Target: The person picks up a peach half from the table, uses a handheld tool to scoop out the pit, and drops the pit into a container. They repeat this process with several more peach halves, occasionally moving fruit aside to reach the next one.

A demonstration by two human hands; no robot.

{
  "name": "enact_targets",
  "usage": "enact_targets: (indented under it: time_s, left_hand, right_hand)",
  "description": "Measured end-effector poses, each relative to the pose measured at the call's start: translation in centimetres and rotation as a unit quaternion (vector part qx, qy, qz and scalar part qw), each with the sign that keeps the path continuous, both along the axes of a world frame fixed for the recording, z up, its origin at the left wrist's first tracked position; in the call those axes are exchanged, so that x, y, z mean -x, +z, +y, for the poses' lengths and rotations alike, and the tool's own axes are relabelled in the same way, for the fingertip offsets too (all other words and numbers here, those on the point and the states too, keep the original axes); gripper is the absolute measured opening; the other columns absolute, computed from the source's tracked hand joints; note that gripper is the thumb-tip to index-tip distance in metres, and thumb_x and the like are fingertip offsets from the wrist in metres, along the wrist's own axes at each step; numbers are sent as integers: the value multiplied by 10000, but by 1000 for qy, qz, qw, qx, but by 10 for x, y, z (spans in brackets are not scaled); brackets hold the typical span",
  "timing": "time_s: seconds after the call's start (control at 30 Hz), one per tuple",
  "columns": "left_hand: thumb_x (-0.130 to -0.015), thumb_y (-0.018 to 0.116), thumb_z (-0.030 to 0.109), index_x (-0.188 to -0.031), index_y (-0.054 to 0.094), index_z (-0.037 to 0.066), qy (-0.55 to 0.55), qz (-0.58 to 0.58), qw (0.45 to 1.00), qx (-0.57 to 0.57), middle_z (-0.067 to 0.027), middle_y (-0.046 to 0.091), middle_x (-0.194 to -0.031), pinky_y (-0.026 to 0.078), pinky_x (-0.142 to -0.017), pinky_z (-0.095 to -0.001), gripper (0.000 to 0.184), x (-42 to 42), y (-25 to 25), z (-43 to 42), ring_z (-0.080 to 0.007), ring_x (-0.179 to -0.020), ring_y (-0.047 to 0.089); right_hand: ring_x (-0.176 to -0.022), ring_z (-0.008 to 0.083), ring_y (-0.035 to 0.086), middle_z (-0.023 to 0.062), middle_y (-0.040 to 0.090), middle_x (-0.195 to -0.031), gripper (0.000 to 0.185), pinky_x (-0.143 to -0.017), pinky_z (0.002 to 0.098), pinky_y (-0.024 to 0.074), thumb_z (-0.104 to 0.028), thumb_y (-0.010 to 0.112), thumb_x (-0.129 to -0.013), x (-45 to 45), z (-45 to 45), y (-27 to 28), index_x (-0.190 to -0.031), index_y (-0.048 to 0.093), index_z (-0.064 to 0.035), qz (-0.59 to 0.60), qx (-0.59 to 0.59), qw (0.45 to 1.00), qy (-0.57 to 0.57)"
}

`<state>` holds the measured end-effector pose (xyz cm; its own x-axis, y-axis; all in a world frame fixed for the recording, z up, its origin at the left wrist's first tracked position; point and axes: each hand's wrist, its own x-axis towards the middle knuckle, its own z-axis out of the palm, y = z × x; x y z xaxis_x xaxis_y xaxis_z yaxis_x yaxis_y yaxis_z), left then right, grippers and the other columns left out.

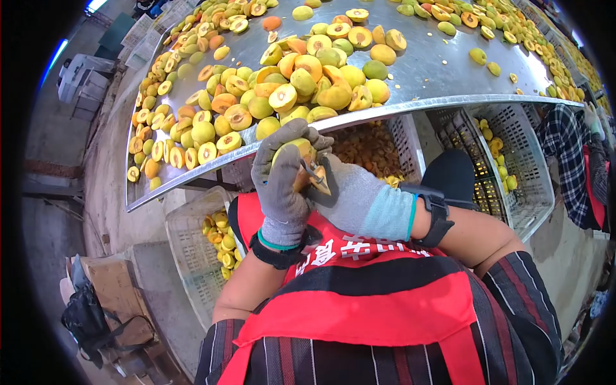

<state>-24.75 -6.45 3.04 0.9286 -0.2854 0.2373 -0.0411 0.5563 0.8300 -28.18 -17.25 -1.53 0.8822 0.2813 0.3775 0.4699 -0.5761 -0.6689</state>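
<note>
My left hand (pixel 280 179), in a grey glove, is wrapped round a yellow-green fruit (pixel 299 149) in front of the table's edge. Close against it, my right hand (pixel 340 189), also gloved, is closed on a small dark metal tool (pixel 314 173) that touches the fruit. The tool's handle is hidden in the glove. Just beyond both hands, a heap of halved and whole fruits (pixel 282 97) lies on the metal table (pixel 443 80).
Below the table edge, a crate (pixel 410 144) holds brown scraps. A white crate (pixel 186 237) with cut fruit stands at the left, and another crate (pixel 532 173) at the right. A co-worker's checked sleeve (pixel 561 138) shows at the far right. Cardboard (pixel 112 289) lies at the lower left.
</note>
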Motion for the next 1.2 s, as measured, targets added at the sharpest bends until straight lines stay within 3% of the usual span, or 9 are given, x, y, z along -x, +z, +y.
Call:
enact_targets:
  time_s: [0.2, 0.3, 0.37, 0.47, 0.7, 0.87, 0.97, 1.07, 1.2]
  left_hand:
    - [-882, 481, 177, -1129, 484, -51, 60, 15, 997, -45, -173, 579, -981, 499, -791, -392, 336, 3, 7, -8, -290, -885, 602]
    - [-874, 472, 158, -1117, 493, -58, 22, -6, 999, -46, -176, 579, -976, 500, -783, -382, 326, -1, 1, -2, -287, -876, 605]
    - [-868, 469, 145, -1111, 497, -62, -15, -8, 1000, -26, -176, 580, -969, 500, -783, -378, 320, -5, -2, 2, -285, -869, 606]
    - [-853, 482, 128, -1099, 512, -61, -77, 38, 996, -39, -178, 583, -959, 501, -790, -385, 312, -9, 0, 5, -278, -860, 608]
    - [-831, 474, 91, -1074, 537, -66, 40, -97, 992, -68, -162, 585, -966, 508, -777, -360, 296, -11, 1, -2, -222, -860, 595]
    - [-878, 434, 211, -1105, 505, -61, -77, 118, 988, -68, -178, 575, -982, 488, -794, -368, 361, -20, 5, -3, -262, -853, 597]
    - [-876, 427, 206, -1076, 523, -75, -58, 31, 989, -134, -185, 586, -959, 493, -779, -361, 358, -24, 2, -1, -253, -835, 599]
    - [-866, 441, 189, -1033, 553, -85, -137, 28, 972, -189, -175, 606, -913, 496, -766, -341, 341, -32, 9, 6, -238, -810, 601]
    - [-854, 463, 189, -1015, 577, -77, -155, 16, 955, -252, -163, 622, -882, 494, -767, -318, 332, -40, 13, 3, -225, -810, 605]
  right_hand:
    - [-685, 391, 593, 235, 585, -741, 344, -592, 449, 484, -234, 527, -806, -4, 0, 3, -982, 457, 53, 38, 52, 998, -22]
    - [-713, 391, 593, 236, 586, -780, 289, -635, 446, 484, -232, 515, -811, -4, 0, 16, -978, 503, 4, -15, -106, 993, 42]
    - [-835, 308, 551, 152, 540, -922, 189, -721, 392, 477, -158, 520, -782, 1, -7, 22, -926, 548, -41, 111, 13, 992, 61]
    - [-833, 312, 547, 156, 544, -918, 182, -726, 393, 476, -164, 517, -781, -4, -11, 24, -916, 548, -46, 190, 69, 977, 73]
    - [-824, 306, 563, 163, 550, -929, 192, -712, 395, 483, -175, 511, -792, -5, -10, 36, -923, 543, -39, 111, -5, 991, 80]
    - [-825, 319, 563, 192, 551, -920, 229, -706, 406, 482, -191, 506, -804, -9, -15, 42, -950, 541, -19, 244, 134, 960, -18]
    - [-768, 375, 598, 247, 586, -811, 388, -666, 433, 487, -289, 574, -788, -14, -8, 14, -991, 502, 35, 89, 48, 995, -8]
    - [-767, 362, 602, 229, 587, -817, 323, -667, 423, 490, -276, 540, -816, -10, -19, 31, -1003, 524, -13, 122, 14, 989, 85]
    - [-784, 309, 571, 156, 566, -868, 237, -708, 387, 473, -232, 516, -817, -10, -16, 46, -907, 542, -15, 220, 53, 973, 46]
